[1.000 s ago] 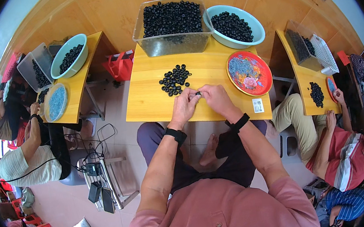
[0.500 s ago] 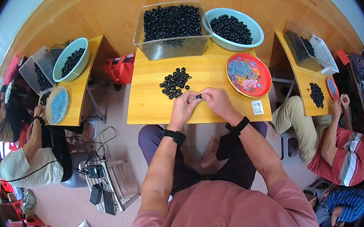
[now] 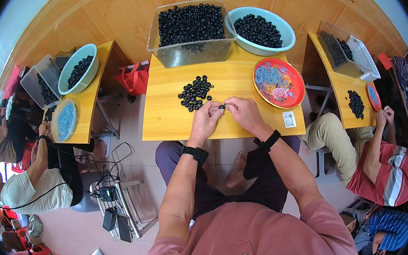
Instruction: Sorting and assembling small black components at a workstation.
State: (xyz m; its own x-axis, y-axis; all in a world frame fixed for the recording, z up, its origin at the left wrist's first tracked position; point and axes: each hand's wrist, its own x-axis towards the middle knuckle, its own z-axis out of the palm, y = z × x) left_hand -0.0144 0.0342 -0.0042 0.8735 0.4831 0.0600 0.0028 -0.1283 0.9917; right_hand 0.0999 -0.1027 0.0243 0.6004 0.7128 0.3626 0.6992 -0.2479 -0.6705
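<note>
Over the near edge of the yellow table [image 3: 163,117], my left hand [image 3: 206,120] pinches a small round black piece [image 3: 222,107] with a hole, like a ring or bead. My right hand [image 3: 244,114] is at the same piece, its thumb and fingertips pressed together; anything between them is too small to make out. Just beyond my left hand lies a loose pile of similar black pieces [image 3: 194,92]. To the right of my hands, a red flowered tray [image 3: 297,86] holds many thin bluish-silver bits [image 3: 268,75].
At the back of the table stand a clear plastic bin [image 3: 191,55] and a light-blue basin [image 3: 290,35], both full of black pieces. A white label [image 3: 289,119] lies at the right corner. People sit at tables on both sides. A stool with cables and devices [image 3: 117,201] stands left.
The fingers of my right hand have shifted slightly at the black piece, while my left hand stays nearly in place. The person on the right has brought their hands together.
</note>
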